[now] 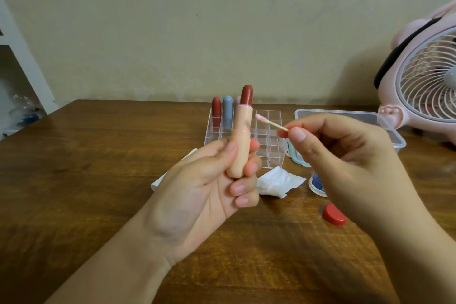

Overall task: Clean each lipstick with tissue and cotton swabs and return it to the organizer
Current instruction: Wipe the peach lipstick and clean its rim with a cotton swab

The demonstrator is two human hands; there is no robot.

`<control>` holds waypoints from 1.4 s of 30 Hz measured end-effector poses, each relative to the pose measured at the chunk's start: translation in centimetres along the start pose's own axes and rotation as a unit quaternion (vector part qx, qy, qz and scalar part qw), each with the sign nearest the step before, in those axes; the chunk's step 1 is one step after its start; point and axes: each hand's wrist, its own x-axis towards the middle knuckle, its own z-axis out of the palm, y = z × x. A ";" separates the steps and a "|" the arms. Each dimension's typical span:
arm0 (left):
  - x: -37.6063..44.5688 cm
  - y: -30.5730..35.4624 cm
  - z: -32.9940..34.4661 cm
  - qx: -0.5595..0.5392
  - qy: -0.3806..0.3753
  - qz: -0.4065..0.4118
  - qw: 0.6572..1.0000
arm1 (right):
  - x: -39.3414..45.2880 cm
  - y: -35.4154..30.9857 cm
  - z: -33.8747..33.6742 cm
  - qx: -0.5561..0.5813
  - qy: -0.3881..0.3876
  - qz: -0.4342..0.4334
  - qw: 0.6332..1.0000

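Nearest: two bare forearms reach in over the wooden bench [74, 155]. Left hand [204, 185], palm toward the camera, grip curled round the peach tube of an uncapped lipstick [243, 131]; thumb on the tube's left side, fingertips wrapped on its right. Tube held upright, dark red bullet raised at the top.

Right hand [345, 150] grip pinching the wooden stick of a cotton swab [270, 123] between thumb and forefinger. Swab tilts up to the left; its pinkish tip sits just beside the lipstick tube, a small gap showing between them.

On the bench below the right wrist: a red cap [334, 215], lying apart from the lipstick. Beside it a small clear container with something blue inside [317, 184], mostly hidden by the hand.

Between the hands: a crumpled white tissue [280, 181] on the bench. A white flat item shows behind the left hand; cannot tell what.

Farther back: clear acrylic organizer [267, 140], gridded compartments. Back row holds a red lipstick [216, 112] and a grey-blue lipstick [227, 112], both upright; a pale one behind the held tube, largely hidden.

Right of the organizer: clear plastic box [394, 136]. Far right: pink desk fan [429, 84]. Beige wall behind.
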 end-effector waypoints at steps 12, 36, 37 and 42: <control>-0.2 -0.3 0.5 -0.140 -0.006 -0.022 0.990 | -0.1 0.5 0.4 0.001 -0.046 -0.011 0.999; -0.2 -0.3 0.5 -0.146 -0.013 -0.027 0.989 | -0.2 0.7 0.5 -0.038 -0.032 -0.061 0.997; -0.2 -0.3 0.5 -0.141 -0.009 -0.027 0.990 | -0.2 0.7 0.4 -0.037 -0.030 -0.059 0.997; -0.3 -0.5 0.6 -0.044 0.000 -0.001 0.999 | -0.2 0.5 0.1 -0.046 0.032 -0.065 0.996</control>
